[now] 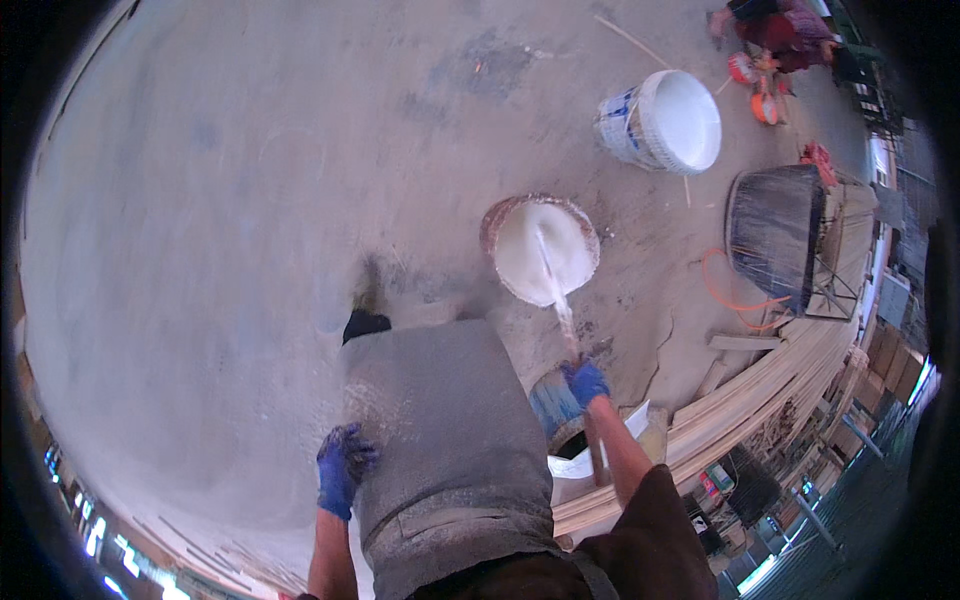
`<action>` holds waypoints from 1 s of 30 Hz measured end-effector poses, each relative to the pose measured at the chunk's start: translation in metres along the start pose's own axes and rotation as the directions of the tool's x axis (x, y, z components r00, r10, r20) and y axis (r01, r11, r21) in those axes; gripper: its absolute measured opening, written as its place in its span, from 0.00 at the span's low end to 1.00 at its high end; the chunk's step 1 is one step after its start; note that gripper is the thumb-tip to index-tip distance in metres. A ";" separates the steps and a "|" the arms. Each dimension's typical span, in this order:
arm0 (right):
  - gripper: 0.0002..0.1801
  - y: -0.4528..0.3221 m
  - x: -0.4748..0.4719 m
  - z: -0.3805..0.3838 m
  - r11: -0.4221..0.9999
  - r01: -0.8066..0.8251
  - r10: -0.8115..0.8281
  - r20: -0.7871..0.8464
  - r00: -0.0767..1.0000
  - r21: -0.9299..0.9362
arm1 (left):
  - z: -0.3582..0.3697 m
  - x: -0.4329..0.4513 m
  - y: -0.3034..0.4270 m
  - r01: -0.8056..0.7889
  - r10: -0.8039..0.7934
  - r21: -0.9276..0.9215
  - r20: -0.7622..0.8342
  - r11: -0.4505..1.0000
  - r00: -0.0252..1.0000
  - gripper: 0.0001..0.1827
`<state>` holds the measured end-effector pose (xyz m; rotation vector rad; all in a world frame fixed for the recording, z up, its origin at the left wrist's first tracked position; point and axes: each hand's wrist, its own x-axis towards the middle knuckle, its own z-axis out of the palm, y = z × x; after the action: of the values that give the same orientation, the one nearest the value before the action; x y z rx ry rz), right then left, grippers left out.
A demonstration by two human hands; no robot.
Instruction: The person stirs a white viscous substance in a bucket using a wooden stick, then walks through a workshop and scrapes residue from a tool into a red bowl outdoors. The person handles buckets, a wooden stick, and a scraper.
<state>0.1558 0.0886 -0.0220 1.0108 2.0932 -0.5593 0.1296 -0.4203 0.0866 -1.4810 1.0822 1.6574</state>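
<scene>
My right hand (587,384), in a blue glove, grips a long wooden stick (566,322) whose far part is coated white. The stick's far end dips into thick white liquid (517,255) in a round bucket (491,225) with a reddish-brown, crusted wall. Below my right hand stands a blue-sided container (551,405), partly hidden by hand and stick. My left hand (343,469), in a stained blue glove, hangs beside the dusty grey apron (457,420), holding nothing, fingers loosely bent and apart. Whether it touches the apron I cannot tell.
A white bucket (626,131) with white contents stands beyond on the concrete floor (225,225). At right are a dark tub (772,225), an orange hose (709,274) and long wooden strips (757,375). Another person (787,37) crouches at upper right near red-orange objects (763,109).
</scene>
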 end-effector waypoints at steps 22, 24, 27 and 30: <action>0.24 -0.132 -0.125 0.048 0.899 -0.230 -0.027 0.571 0.820 0.372 | 0.041 0.042 0.401 -0.405 0.301 0.382 0.304 0.831 0.904 0.27; 0.20 -0.180 -0.097 0.031 0.955 -0.170 -0.001 0.574 0.819 0.244 | 0.029 0.021 0.430 -0.399 0.284 0.408 0.315 0.821 0.906 0.30; 0.14 -0.231 -0.030 -0.042 0.819 0.149 -0.316 0.219 0.923 0.555 | 0.025 0.030 0.441 -0.197 0.142 0.241 0.227 0.950 0.964 0.30; 0.13 -0.354 -0.008 -0.139 0.421 -0.134 -0.155 0.216 0.964 0.897 | 0.008 0.024 0.452 -0.175 0.146 0.240 0.135 0.955 0.980 0.28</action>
<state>-0.1833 -0.0370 0.0962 1.3693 1.4358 -1.8843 -0.2774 -0.6144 0.1319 -1.1473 1.3226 1.6228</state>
